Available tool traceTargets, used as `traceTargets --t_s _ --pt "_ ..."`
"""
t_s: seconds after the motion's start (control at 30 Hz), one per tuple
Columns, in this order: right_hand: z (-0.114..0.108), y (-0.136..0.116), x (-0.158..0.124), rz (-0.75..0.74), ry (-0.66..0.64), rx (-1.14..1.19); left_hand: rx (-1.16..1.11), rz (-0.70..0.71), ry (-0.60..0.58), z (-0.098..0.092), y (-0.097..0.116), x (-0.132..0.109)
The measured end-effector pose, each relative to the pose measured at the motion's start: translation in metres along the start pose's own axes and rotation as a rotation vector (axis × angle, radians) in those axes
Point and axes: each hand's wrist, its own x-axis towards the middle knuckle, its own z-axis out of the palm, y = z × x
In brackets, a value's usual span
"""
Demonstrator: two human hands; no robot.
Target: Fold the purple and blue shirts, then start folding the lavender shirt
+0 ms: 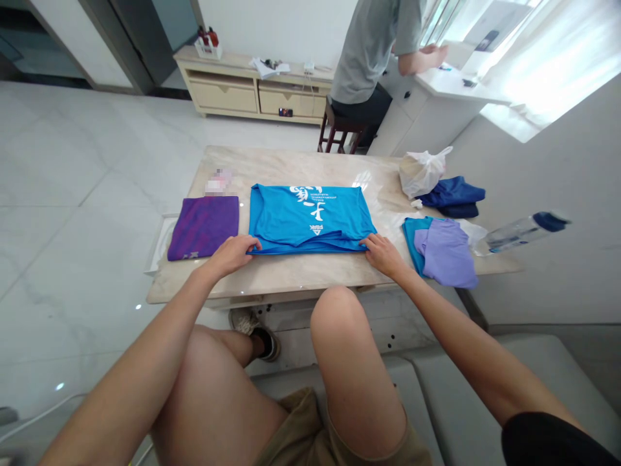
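A bright blue T-shirt (291, 213) with white lettering lies partly folded on the marble-topped table (272, 278), its near edge doubled over. My left hand (236, 253) pinches the shirt's near left corner between thumb and fingers. At the near right corner, my right hand (383, 254) grips the cloth the same way. Left of the shirt sits a folded purple garment (206, 226), close to my left hand. To the right of my right hand lie a lavender garment (449, 252) and a teal folded one (412, 236), partly under it.
Farther right are a dark blue cloth bundle (453, 194), a white plastic bag (424, 171) and a clear bottle (521, 236) with a blue lid. Across the room, a person in a grey shirt (366, 52) sits on a stool by a low cabinet (223, 94).
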Motion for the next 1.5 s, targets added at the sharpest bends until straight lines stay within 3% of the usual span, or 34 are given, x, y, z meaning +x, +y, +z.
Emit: traceTargets --t_s 0.13,0.3,0.47,0.6,0.87,1.07,1.23,1.3,1.37,1.5 --pt "0.0 0.007 -0.01 0.007 -0.003 -0.035 -0.038 0.026 0.004 -0.006 -0.012 -0.009" --pt "-0.015 0.02 -0.036 -0.127 -0.032 0.061 -0.091 -0.011 -0.192 -0.007 -0.016 -0.01" --pt "-0.025 0.025 -0.051 -0.04 0.033 0.12 -0.161 -0.007 -0.1 0.002 0.008 -0.002" --pt "-0.015 0.028 -0.05 0.014 0.004 0.122 -0.119 0.004 -0.19 0.011 0.022 0.006" --pt "-0.014 0.044 -0.073 0.055 0.038 0.25 -0.006 -0.136 -0.281 0.013 0.005 0.004" --pt "-0.011 0.036 -0.072 0.227 0.123 0.284 -0.013 -0.233 -0.153 0.021 -0.012 0.0" --pt "-0.006 0.031 -0.055 0.223 0.085 0.162 0.097 -0.275 -0.174 0.01 0.0 -0.003" --pt "-0.008 0.028 -0.046 0.228 0.139 0.132 0.156 -0.21 -0.087 0.005 0.012 0.0" --pt "-0.008 0.023 -0.033 0.169 0.178 0.174 0.191 -0.058 0.018 0.005 0.026 0.008" --pt "0.0 0.005 0.001 -0.052 0.098 0.298 0.175 0.197 0.026 0.019 0.046 0.032"
